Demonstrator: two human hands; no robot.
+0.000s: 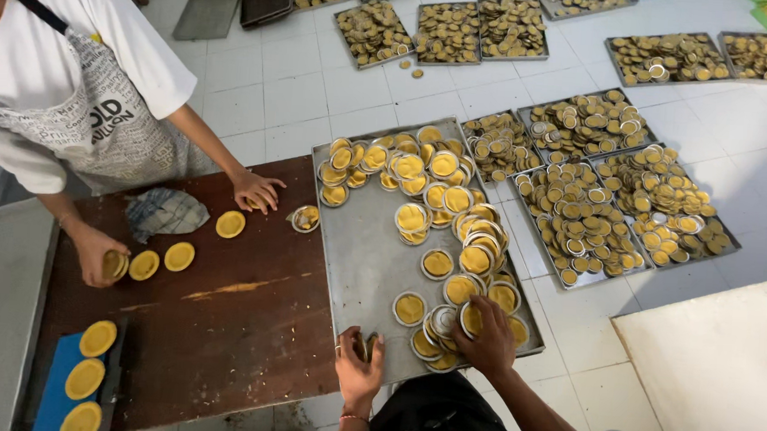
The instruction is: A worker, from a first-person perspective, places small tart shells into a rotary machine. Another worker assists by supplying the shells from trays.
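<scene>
— Now, where are the tins found, relative to the hands?

— A pile of small round tins, each filled with yellow pastry, is seen at the near end of the long metal tray. The right hand is laid directly on that pile, so it is the nearer one. The left hand is kept at the tray's near edge, just left of the pile.

— And the tray's long axis?

— It is run away from the person, tilted slightly to the left. More tins are spread along its far and right side, while its middle left is left bare.

— How are the hands posed?

— The right hand is turned palm down, fingers spread and curled over several tins; whether one is gripped cannot be told. The left hand is closed around a single tin held on edge, thumb and fingers pinched on it.

— What else is seen nearby?

— A wooden bench is set left of the tray, with loose yellow pastry discs on it. Another person's hands are placed there, one hand near a disc. Further filled trays are laid on the tiled floor beyond.
</scene>
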